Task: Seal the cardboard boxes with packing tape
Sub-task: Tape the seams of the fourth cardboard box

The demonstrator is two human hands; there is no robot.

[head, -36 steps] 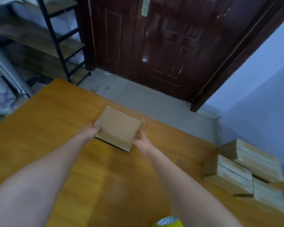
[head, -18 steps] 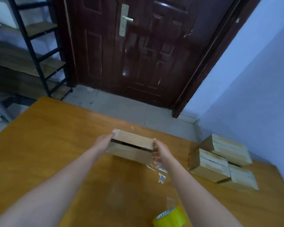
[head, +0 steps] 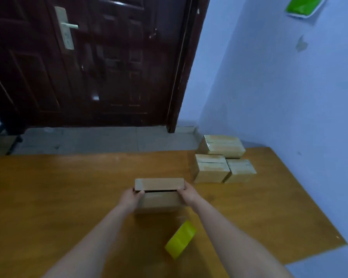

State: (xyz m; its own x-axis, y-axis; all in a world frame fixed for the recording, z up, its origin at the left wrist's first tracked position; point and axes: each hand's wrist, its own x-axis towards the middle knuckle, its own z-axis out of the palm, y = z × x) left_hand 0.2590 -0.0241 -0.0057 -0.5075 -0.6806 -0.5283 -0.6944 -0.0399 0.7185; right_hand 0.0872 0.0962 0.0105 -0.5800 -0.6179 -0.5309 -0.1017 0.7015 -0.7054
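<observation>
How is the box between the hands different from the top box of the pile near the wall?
The held box is gripped at its ends by the left hand and right hand; the top box of the pile is untouched. The held box shows a dark open gap along its seam; the pile box looks closed, with a glossy, seemingly taped top. The held box lies alone; the other rests on two boxes. Both are brown cardboard on the wooden table.

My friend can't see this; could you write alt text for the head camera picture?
Two bare hands, left hand and right hand, grip the ends of a cardboard box on a wooden table. A yellow tape roll lies nearer; three more boxes sit far right.
</observation>
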